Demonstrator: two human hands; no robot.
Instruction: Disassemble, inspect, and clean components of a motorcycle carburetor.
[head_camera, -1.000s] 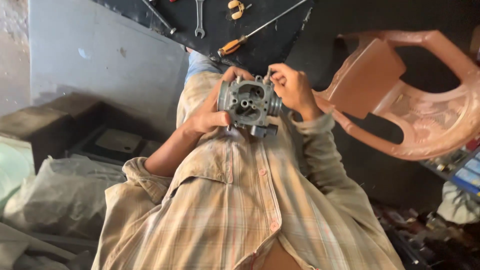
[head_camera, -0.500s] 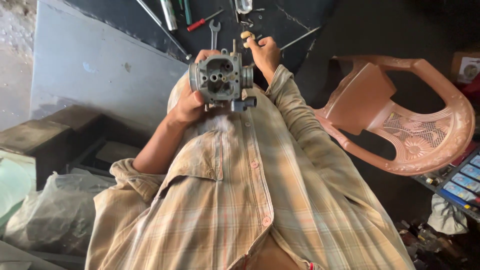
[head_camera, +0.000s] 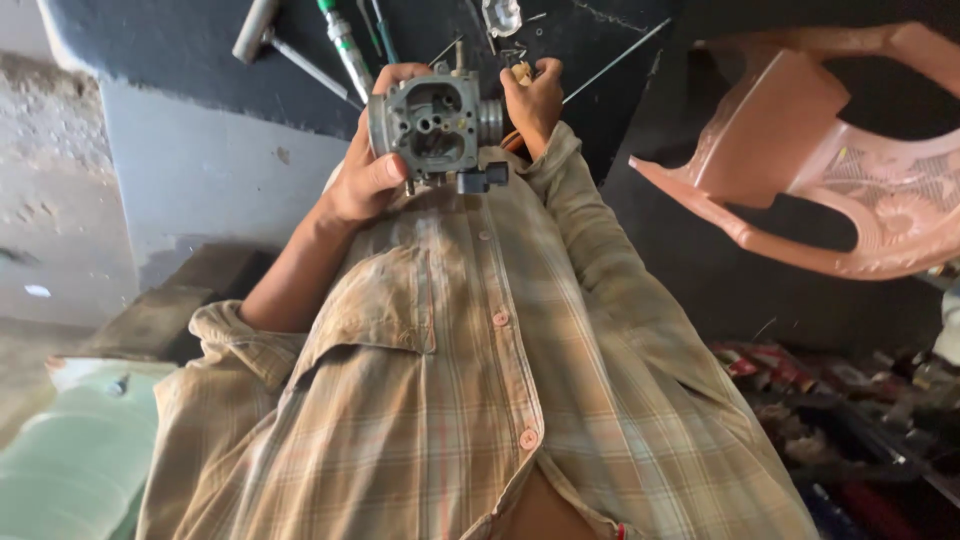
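Note:
My left hand (head_camera: 362, 178) grips a grey metal carburetor (head_camera: 433, 122) from its left side and holds it up over my chest, with its open face and small holes turned toward me. A black plug (head_camera: 482, 181) hangs at its lower right corner. My right hand (head_camera: 533, 98) is just to the right of the carburetor, closed around the orange handle of a screwdriver (head_camera: 507, 146). The screwdriver's thin shaft (head_camera: 615, 62) runs up and right over the dark work surface (head_camera: 590, 40). My plaid shirt (head_camera: 470, 400) fills the lower view.
Tools lie on the dark surface beyond my hands: a grey-handled tool (head_camera: 256, 28), a green-tipped tool (head_camera: 341, 45) and a small metal part (head_camera: 499, 14). A pink plastic chair (head_camera: 800, 150) stands at the right, with clutter (head_camera: 830, 400) below it. A pale green sack (head_camera: 70, 470) lies at the lower left.
My right hand left the carburetor, reached out to the dark surface and closed on the orange-handled screwdriver. My left hand kept hold of the carburetor and turned it slightly.

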